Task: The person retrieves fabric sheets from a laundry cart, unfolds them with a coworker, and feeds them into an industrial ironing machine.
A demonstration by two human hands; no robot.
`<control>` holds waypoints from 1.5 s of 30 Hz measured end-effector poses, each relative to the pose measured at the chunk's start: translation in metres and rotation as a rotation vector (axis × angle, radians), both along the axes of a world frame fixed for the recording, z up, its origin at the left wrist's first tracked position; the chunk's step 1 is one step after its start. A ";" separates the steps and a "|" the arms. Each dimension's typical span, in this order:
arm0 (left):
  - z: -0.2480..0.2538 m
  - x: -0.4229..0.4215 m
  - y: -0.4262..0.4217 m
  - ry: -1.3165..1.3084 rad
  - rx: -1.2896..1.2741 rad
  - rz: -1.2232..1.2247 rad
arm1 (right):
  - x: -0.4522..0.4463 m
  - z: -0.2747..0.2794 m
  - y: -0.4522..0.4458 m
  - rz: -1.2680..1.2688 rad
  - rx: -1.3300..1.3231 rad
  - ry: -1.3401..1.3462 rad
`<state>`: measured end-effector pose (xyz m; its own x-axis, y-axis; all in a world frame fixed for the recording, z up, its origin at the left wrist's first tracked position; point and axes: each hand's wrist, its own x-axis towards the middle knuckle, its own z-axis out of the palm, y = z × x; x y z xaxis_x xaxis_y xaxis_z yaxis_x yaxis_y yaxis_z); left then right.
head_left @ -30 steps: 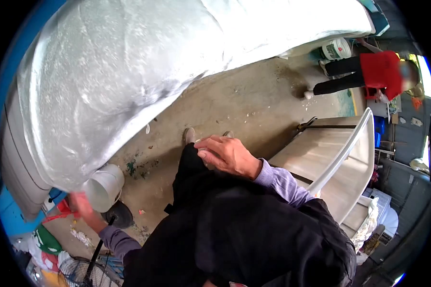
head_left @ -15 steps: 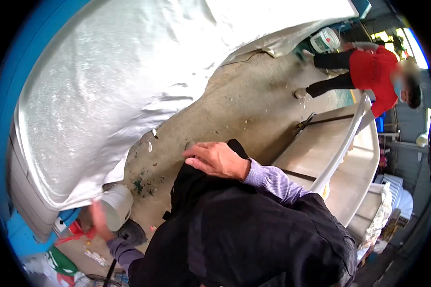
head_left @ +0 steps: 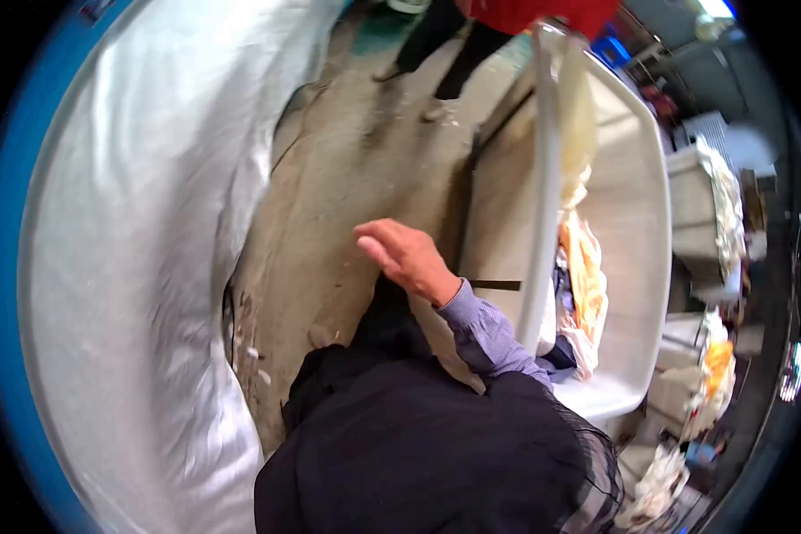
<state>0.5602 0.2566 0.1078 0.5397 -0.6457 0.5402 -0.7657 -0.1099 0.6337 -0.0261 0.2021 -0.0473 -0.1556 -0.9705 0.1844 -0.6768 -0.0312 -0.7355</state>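
My right hand point(head_left: 408, 258) hangs in the air over the floor, thumb and fingers stretched out, with nothing in it. Close by on the right stands a large pale tub point(head_left: 627, 240), near my sleeve. Inside the tub lie orange cloth point(head_left: 583, 267) and dark and white pieces of fabric. On the left, a big silvery-white sheet point(head_left: 142, 231) spreads over a surface with a blue edge, well apart from my right hand. My left hand is out of the picture.
A person in a red top point(head_left: 543, 11) and dark trousers stands at the tub's far end. More pale bins point(head_left: 690, 200) filled with cloth line the right side. A concrete floor point(head_left: 329, 196) runs between sheet and tub.
My view has turned and shifted forward, bringing the tub's contents into sight. My left hand and the white bucket have left the picture. My right hand stays raised with nothing in it.
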 end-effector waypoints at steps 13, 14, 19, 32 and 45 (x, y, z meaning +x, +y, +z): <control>-0.056 -0.524 -0.202 0.456 1.117 -1.479 | -0.364 -0.065 0.123 -1.303 0.013 0.297; -0.056 -0.533 -0.203 0.440 1.121 -1.482 | -0.378 -0.095 0.126 -1.227 0.106 0.061; -0.056 -0.547 -0.214 0.501 1.184 -1.464 | -0.451 -0.169 0.051 -1.174 -0.106 -0.127; -0.147 -0.464 -0.288 1.751 0.359 -1.471 | -0.069 0.221 -0.183 0.783 -0.120 -0.887; -0.192 -0.329 -0.179 1.167 0.905 -0.858 | -0.031 -0.047 0.018 -0.565 0.435 -1.346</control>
